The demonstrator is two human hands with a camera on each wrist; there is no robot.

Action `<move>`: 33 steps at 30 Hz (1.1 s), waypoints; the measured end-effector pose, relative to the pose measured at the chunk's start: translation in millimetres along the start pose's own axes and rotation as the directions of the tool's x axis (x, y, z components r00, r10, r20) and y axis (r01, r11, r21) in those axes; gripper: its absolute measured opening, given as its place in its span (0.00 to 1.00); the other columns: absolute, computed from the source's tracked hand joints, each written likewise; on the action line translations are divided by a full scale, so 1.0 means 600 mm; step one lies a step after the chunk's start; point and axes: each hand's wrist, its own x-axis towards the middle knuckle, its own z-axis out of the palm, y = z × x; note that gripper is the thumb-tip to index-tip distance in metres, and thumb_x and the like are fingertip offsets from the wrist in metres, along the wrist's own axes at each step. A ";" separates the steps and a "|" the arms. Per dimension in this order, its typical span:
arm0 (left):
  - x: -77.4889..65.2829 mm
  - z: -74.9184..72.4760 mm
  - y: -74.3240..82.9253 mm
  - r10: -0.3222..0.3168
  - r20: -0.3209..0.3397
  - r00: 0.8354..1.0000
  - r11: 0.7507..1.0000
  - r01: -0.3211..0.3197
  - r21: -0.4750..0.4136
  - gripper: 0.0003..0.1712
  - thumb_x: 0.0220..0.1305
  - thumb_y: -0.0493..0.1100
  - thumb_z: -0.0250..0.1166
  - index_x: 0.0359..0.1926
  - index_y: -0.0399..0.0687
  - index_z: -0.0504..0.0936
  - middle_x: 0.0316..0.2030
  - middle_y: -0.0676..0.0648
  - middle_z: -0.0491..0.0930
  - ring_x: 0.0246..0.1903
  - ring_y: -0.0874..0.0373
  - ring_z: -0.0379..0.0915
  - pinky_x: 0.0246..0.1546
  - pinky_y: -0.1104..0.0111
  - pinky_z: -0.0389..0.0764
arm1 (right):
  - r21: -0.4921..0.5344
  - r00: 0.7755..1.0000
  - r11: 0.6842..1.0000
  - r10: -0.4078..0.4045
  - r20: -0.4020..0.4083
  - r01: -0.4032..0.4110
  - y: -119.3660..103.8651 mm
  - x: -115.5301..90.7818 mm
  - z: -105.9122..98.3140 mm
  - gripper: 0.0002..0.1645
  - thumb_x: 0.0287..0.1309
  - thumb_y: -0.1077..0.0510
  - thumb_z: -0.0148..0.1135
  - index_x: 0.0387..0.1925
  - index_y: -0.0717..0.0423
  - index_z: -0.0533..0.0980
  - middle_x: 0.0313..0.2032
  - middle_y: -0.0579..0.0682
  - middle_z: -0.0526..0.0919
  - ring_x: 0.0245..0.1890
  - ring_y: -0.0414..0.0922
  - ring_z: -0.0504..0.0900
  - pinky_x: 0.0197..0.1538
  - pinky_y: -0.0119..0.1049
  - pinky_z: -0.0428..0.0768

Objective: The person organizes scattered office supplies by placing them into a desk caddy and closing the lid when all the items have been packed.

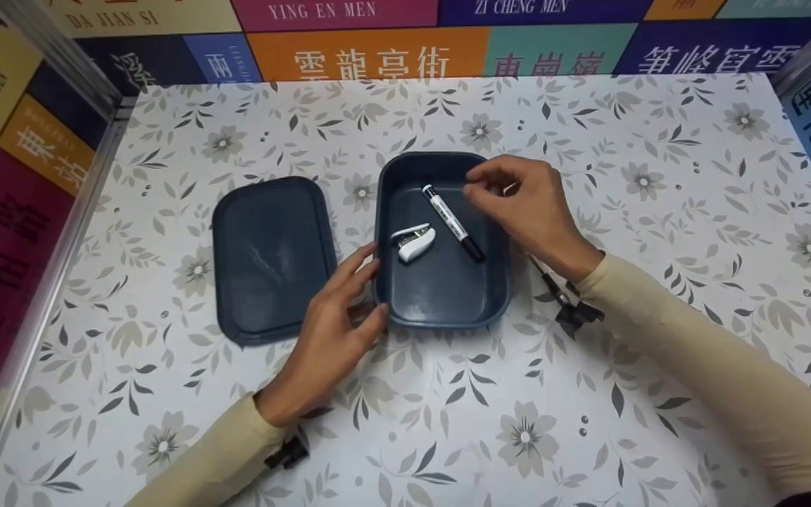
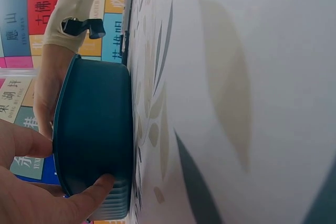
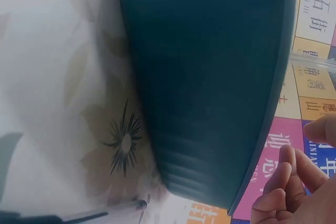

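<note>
A dark blue plastic box, its top uncovered, stands in the middle of the table. Inside lie a small white stapler and, beside it, a white marker with black ends. My left hand touches the box's left side, thumb and fingers spread along the wall, as the left wrist view also shows. Over the right rim hovers my right hand, its fingers loosely bent, thumb apart and nothing between them. The matching blue lid lies flat to the left of the box.
To the right of the box, a pen lies on the table, partly hidden below my right wrist. White paper with grey flowers and leaves covers the table. Colourful panels with lettering stand along the back and sides.
</note>
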 end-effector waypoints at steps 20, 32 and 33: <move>0.000 0.001 -0.002 0.000 -0.005 1.000 1.000 0.000 0.000 0.35 0.72 0.26 0.66 0.78 0.31 0.71 0.84 0.47 0.62 0.70 0.45 0.78 0.55 0.64 0.90 | -0.070 0.996 0.995 0.072 -0.045 -0.075 0.021 -0.030 -0.058 0.10 0.67 0.61 0.75 0.48 0.58 0.91 0.36 0.46 0.90 0.36 0.38 0.85 0.43 0.31 0.78; 0.000 0.001 0.000 0.004 0.006 1.000 1.000 -0.004 -0.012 0.36 0.72 0.25 0.66 0.79 0.30 0.70 0.85 0.46 0.60 0.69 0.43 0.78 0.55 0.65 0.90 | -0.107 0.994 0.989 0.094 -0.053 -0.099 0.027 -0.058 -0.096 0.08 0.66 0.59 0.76 0.46 0.53 0.93 0.35 0.42 0.90 0.34 0.39 0.85 0.40 0.28 0.79; 0.000 0.001 0.001 0.004 0.008 1.000 1.000 -0.004 -0.012 0.36 0.72 0.25 0.65 0.79 0.30 0.70 0.85 0.46 0.60 0.70 0.43 0.78 0.55 0.64 0.90 | -0.109 0.994 0.989 0.099 -0.052 -0.105 0.027 -0.061 -0.099 0.08 0.66 0.58 0.76 0.46 0.52 0.93 0.35 0.42 0.90 0.34 0.40 0.84 0.39 0.28 0.79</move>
